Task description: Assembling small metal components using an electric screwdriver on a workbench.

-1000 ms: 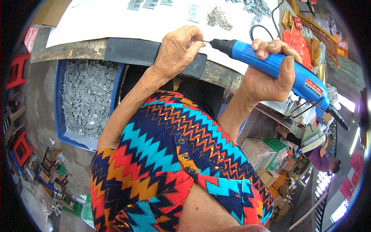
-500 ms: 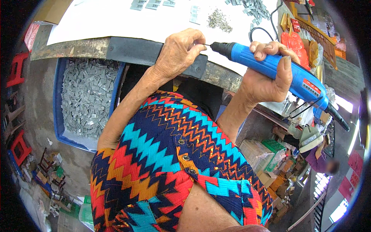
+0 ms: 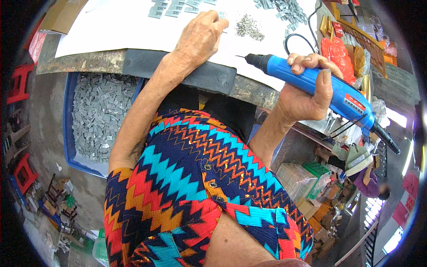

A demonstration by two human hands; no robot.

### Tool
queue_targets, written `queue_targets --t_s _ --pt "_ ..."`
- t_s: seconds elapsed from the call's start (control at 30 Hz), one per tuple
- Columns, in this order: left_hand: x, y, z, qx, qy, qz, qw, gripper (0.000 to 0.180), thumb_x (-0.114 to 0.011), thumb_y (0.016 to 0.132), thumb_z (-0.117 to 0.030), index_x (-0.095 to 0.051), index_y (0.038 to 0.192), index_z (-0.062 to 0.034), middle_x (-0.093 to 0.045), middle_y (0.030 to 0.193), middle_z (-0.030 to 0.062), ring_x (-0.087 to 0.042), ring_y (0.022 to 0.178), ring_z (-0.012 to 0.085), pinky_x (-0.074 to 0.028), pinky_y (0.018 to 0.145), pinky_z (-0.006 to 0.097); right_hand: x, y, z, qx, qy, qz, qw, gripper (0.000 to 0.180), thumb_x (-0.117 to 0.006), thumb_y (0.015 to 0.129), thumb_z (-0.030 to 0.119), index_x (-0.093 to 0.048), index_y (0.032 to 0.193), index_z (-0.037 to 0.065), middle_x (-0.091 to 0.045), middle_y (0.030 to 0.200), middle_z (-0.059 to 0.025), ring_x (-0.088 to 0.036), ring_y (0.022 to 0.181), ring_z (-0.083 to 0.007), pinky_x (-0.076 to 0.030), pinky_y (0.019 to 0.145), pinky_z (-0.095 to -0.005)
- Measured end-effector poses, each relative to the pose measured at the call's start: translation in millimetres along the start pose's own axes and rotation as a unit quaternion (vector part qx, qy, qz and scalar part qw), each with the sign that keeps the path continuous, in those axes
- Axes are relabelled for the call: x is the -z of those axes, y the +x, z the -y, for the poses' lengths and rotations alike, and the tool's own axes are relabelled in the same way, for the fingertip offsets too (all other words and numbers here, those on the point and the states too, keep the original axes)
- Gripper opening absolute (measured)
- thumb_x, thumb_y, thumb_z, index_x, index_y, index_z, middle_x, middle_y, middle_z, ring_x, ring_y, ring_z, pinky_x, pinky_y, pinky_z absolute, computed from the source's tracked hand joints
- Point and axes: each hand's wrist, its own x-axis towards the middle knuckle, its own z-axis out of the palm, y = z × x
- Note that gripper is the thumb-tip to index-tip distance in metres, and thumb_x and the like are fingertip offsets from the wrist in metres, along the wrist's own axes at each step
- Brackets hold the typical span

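My right hand [image 3: 310, 84] is wrapped round a blue electric screwdriver [image 3: 289, 71]. Its thin bit points left, free in the air above the table's front edge. My left hand [image 3: 199, 39] is over the white table top, its fingers curled and bunched beside a small grey piece [image 3: 222, 15]. The fingertips are partly hidden, so what they pinch cannot be made out. A scatter of tiny brass-coloured screws [image 3: 249, 28] lies to the right of this hand. Flat grey pieces [image 3: 174, 9] lie in rows beyond it.
A heap of loose grey pieces [image 3: 284, 11] lies at the far right of the table, near the screwdriver's black cord [image 3: 291, 36]. A dark pad [image 3: 149, 62] covers part of the front edge. Below at left stands a blue bin [image 3: 70, 120] full of grey pieces.
My left hand has moved away from the screwdriver bit, forward over the table to the grey piece near the screws. The screwdriver in my right hand has barely shifted; its bit now shows bare.
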Motion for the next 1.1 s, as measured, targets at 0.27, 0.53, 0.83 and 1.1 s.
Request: queue_targets --t_s 0.27,0.53,0.83,1.1 --pt "-5 1 2 -0.014 -0.003 0.017 1.0 0.012 -0.056 0.074 -0.003 -0.056 0.086 -0.0044 -0.05 0.08 0.0097 -0.052 0.08 0.0267 -0.044 0.073 0.035 5 1 -1 -0.011 0.012 -0.013 1.0 0.021 -0.052 0.075 0.005 -0.048 0.094 -0.001 -0.055 0.073 -0.0181 -0.053 0.056 -0.0228 -0.044 0.057 -0.0396" --pt "3 1 1 -0.005 -0.047 0.044 0.998 0.012 -0.057 0.072 -0.002 -0.056 0.084 -0.0018 -0.052 0.081 0.0109 -0.052 0.082 0.0274 -0.044 0.073 0.036 6 2 -3 -0.021 0.008 -0.023 0.999 0.019 -0.053 0.073 0.003 -0.049 0.092 -0.001 -0.056 0.073 -0.0181 -0.053 0.056 -0.0223 -0.045 0.058 -0.0388" --pt "2 -4 1 0.001 -0.039 0.046 0.998 0.011 -0.056 0.071 0.0 -0.054 0.081 -0.0004 -0.053 0.082 0.0123 -0.053 0.081 0.0281 -0.044 0.074 0.036 -9 11 -11 -0.005 -0.035 -0.011 0.999 0.019 -0.055 0.072 0.002 -0.048 0.089 -0.004 -0.056 0.069 -0.0176 -0.054 0.053 -0.0221 -0.048 0.057 -0.0351" --pt "7 -14 -10 0.045 -0.101 0.065 0.992 0.01 -0.055 0.069 0.0 -0.053 0.079 0.0007 -0.053 0.079 0.0123 -0.053 0.079 0.0286 -0.044 0.072 0.036 -31 21 -24 -0.039 -0.07 0.005 0.997 0.017 -0.061 0.068 0.001 -0.051 0.081 -0.003 -0.056 0.062 -0.012 -0.056 0.052 -0.0176 -0.047 0.054 -0.0276"
